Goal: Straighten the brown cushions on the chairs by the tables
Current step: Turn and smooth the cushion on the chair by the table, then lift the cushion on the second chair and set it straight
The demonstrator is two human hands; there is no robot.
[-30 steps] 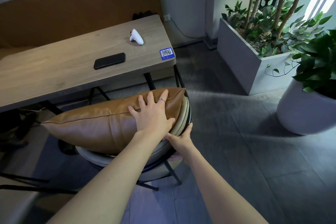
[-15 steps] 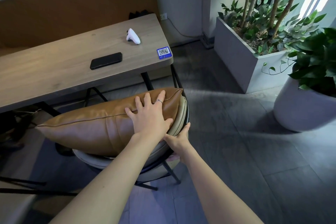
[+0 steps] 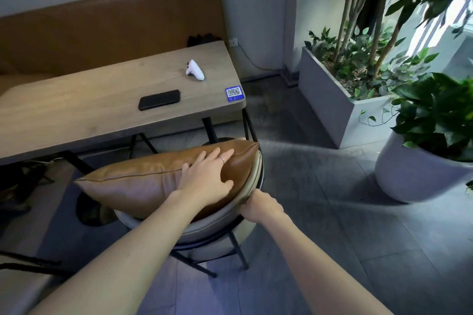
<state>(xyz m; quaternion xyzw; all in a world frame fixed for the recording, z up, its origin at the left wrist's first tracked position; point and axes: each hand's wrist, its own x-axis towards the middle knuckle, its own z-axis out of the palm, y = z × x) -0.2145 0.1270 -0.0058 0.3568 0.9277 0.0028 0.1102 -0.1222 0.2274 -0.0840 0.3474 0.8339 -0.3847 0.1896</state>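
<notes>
A brown leather cushion (image 3: 135, 181) stands on edge against the curved beige back of a chair (image 3: 217, 225) in front of the wooden table (image 3: 76, 110). My left hand (image 3: 207, 176) lies flat on the cushion's right half, fingers spread, pressing into the leather. My right hand (image 3: 261, 206) grips the rim of the chair back at its right side, just below the cushion's right corner. The chair's seat is hidden behind the cushion.
On the table lie a black phone (image 3: 159, 99), a white controller (image 3: 195, 73) and a blue QR sticker (image 3: 234, 92). A brown bench (image 3: 107, 30) runs along the wall. A grey planter box (image 3: 330, 100) and a white pot (image 3: 414, 169) with plants stand at right.
My left hand has slid slightly toward the cushion's right end and presses deeper. My right hand's fingers have closed on the chair rim. The view has lifted a little.
</notes>
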